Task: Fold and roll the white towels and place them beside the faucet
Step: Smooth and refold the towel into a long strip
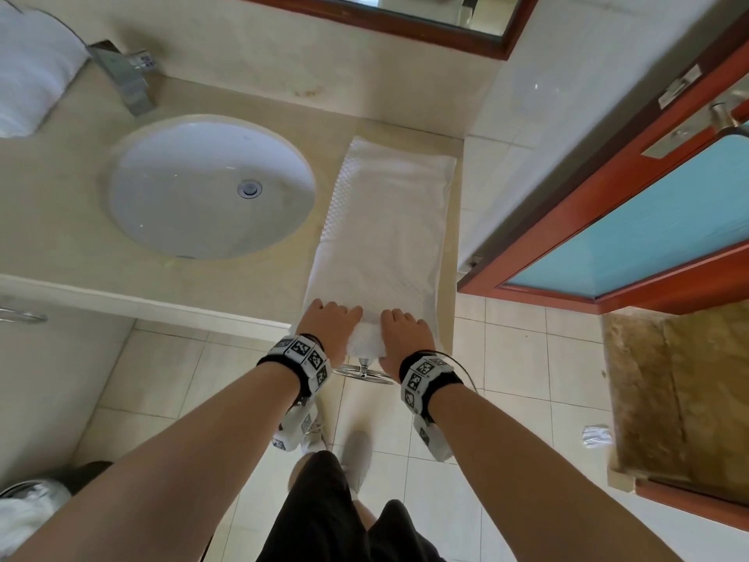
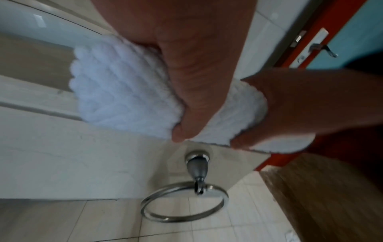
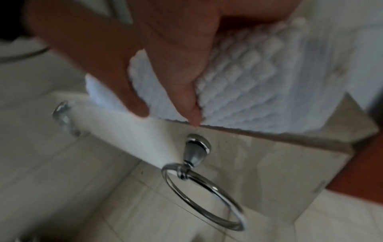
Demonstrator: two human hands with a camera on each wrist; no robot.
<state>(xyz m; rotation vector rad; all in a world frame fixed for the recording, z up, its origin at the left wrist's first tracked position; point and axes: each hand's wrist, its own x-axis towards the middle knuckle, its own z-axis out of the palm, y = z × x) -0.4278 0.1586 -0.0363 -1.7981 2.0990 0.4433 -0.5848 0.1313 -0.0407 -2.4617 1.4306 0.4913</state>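
A long folded white towel (image 1: 385,221) lies on the beige counter (image 1: 60,221), right of the sink. Its near end at the counter's front edge is curled into a small roll (image 1: 367,338). My left hand (image 1: 330,322) grips the roll's left part and my right hand (image 1: 403,332) its right part, fingers curled over the top. In the left wrist view my left hand (image 2: 186,81) has its thumb wrapped round the waffle-textured towel (image 2: 116,88). The right wrist view shows my right hand (image 3: 182,65) clasping the towel (image 3: 259,81) the same way. The faucet (image 1: 125,75) stands at the back left.
More white towels (image 1: 32,71) lie left of the faucet. The oval sink (image 1: 210,188) takes up the counter's middle. A chrome towel ring (image 1: 364,373) hangs below the counter edge under my hands. An orange-framed door (image 1: 608,221) stands open at right, and a bin (image 1: 36,496) sits at lower left.
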